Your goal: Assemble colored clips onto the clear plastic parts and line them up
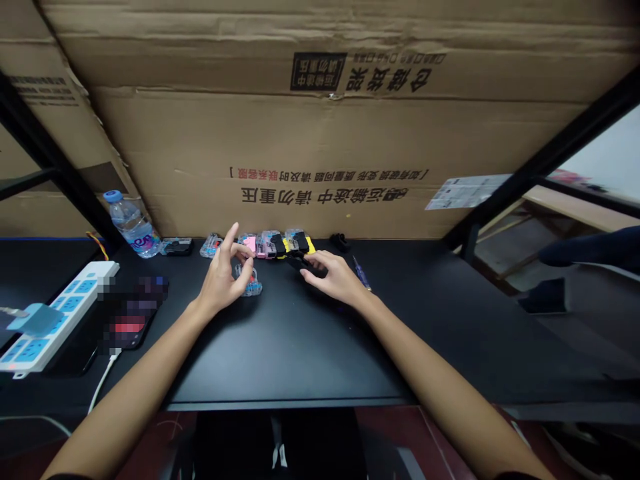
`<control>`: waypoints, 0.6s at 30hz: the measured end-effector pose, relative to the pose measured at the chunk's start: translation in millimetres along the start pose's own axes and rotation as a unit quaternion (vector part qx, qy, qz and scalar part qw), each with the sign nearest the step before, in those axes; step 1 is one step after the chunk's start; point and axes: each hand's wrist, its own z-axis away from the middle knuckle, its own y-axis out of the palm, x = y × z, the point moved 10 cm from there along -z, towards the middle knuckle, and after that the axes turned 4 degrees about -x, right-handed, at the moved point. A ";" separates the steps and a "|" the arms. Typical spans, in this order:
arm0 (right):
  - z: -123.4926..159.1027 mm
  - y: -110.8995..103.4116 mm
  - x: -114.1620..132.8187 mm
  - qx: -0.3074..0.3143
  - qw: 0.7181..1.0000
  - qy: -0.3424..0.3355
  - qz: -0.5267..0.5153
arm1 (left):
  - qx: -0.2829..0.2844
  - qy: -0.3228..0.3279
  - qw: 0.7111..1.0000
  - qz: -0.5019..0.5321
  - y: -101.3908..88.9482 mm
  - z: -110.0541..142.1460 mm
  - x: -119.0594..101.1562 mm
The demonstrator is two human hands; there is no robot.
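My left hand (pixel 223 277) hovers with its fingers spread and holds nothing that I can see. Just beside its thumb lies a small clear plastic case (pixel 253 283) with coloured parts inside, partly covered by the hand. My right hand (pixel 333 275) has thumb and fingers curled at a small black part (pixel 299 261), whose exact kind is too dark to make out. Behind it stand a yellow-edged clear case (pixel 299 241) and a pink-edged one (pixel 273 245). A pink piece (pixel 249 243) is partly hidden by my left fingers.
A screwdriver (pixel 361 273) lies right of my right hand, near a small black object (pixel 340 241). To the left are a water bottle (pixel 133 223), a dark case (pixel 177 247), a phone (pixel 143 313) and a power strip (pixel 63 313). Cardboard (pixel 320 133) walls off the back.
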 end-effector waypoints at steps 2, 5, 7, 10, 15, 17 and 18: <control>-1.2 -3.1 0.4 -0.002 1.000 0.003 0.001 | -0.005 0.000 1.000 0.004 -2.1 0.1 0.2; -2.3 -6.9 0.6 -0.006 1.000 0.004 0.003 | 0.025 -0.019 0.999 -0.002 4.6 2.8 7.8; -2.4 -7.7 0.1 -0.005 1.000 0.005 0.003 | 0.047 -0.032 0.998 -0.014 10.1 5.4 14.0; -3.0 -7.9 0.5 -0.004 1.000 0.007 -0.001 | 0.059 -0.041 0.997 -0.037 13.1 7.4 20.4; -4.2 -9.0 3.0 -0.007 1.000 0.007 0.002 | 0.057 -0.044 0.996 -0.051 11.0 6.3 24.5; -3.9 -7.9 2.5 -0.003 1.000 0.009 -0.002 | 0.051 -0.047 0.996 -0.053 9.1 5.5 25.6; -3.7 -7.1 1.8 -0.001 1.000 0.009 -0.004 | 0.049 -0.047 0.996 -0.054 8.5 5.2 26.1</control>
